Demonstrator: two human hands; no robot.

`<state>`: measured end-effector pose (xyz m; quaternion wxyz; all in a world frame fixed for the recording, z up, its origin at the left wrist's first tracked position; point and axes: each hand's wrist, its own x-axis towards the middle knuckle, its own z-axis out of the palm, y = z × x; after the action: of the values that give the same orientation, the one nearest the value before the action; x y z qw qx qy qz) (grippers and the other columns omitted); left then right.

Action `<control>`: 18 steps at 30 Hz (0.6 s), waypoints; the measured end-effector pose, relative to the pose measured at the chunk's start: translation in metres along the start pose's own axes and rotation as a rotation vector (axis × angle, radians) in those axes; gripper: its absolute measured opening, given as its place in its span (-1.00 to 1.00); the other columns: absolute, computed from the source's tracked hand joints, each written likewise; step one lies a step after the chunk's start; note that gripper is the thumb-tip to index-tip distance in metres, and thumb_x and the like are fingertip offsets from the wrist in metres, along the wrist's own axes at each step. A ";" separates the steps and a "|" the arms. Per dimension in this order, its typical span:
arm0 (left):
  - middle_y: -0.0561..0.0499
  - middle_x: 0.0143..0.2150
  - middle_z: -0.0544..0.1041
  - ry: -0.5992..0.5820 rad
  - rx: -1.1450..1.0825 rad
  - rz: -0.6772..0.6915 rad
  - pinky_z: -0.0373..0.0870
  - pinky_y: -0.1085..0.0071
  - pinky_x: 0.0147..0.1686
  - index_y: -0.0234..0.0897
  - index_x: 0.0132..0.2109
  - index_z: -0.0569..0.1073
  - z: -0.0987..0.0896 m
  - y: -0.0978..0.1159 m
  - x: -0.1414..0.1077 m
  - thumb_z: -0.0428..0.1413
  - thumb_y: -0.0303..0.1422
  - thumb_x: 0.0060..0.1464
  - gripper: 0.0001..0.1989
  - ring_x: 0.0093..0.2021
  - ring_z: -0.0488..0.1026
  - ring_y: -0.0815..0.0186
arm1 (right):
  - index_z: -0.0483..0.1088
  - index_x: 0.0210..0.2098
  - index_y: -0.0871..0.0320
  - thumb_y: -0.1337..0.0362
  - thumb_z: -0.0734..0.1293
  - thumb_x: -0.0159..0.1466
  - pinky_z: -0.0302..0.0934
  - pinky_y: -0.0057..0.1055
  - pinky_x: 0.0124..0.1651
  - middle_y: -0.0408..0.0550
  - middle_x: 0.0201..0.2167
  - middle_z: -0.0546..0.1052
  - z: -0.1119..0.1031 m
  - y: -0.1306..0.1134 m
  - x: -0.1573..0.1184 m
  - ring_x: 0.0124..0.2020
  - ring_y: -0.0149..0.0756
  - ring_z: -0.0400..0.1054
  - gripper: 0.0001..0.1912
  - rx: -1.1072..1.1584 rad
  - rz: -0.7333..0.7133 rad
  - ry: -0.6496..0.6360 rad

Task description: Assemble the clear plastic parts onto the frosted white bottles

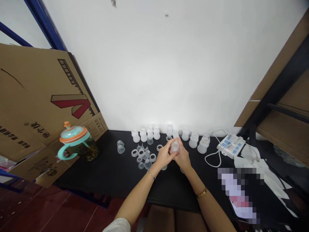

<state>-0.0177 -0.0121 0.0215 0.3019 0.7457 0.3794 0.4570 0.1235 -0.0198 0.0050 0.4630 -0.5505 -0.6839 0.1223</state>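
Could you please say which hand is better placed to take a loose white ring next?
Probably the left hand: the rings lie mostly on its side, while the right hand sits farther from them.

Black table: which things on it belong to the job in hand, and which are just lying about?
Seemingly part of the job:
clear-domed bottle, held in the left hand and right hand
standing white bottles
pale rings
clear domed caps

Seemingly just lying about:
teal-lidded jug
white power strip
pixelated device
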 end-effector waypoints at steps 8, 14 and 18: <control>-0.07 0.34 0.41 -0.018 0.020 -0.003 0.38 0.12 0.20 -0.04 0.38 0.19 0.001 0.000 0.000 0.21 -0.42 0.10 -0.27 0.24 0.44 0.07 | 0.09 0.41 0.09 0.10 0.31 0.32 0.37 -0.14 0.21 0.12 0.35 0.32 0.003 0.006 0.001 0.36 -0.06 0.25 -0.28 0.015 -0.149 0.004; -0.05 0.29 0.45 0.013 -0.001 -0.042 0.42 0.17 0.13 -0.03 0.36 0.22 0.006 0.000 -0.001 0.19 -0.47 0.07 -0.27 0.18 0.48 0.10 | 0.12 0.39 0.03 0.11 0.30 0.34 0.37 -0.13 0.22 0.07 0.31 0.39 0.003 0.008 0.002 0.29 -0.09 0.33 -0.34 -0.007 -0.118 -0.019; -0.03 0.26 0.47 0.020 -0.014 -0.068 0.43 0.19 0.10 -0.03 0.34 0.24 0.008 -0.002 -0.002 0.17 -0.48 0.06 -0.30 0.14 0.50 0.13 | 0.13 0.37 0.03 0.11 0.30 0.33 0.34 -0.09 0.24 0.05 0.30 0.40 0.006 0.011 0.001 0.28 -0.08 0.35 -0.34 0.017 -0.092 -0.019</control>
<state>-0.0115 -0.0138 0.0160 0.3188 0.7257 0.4044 0.4563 0.1265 -0.0128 -0.0052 0.4662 -0.5132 -0.7118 0.1121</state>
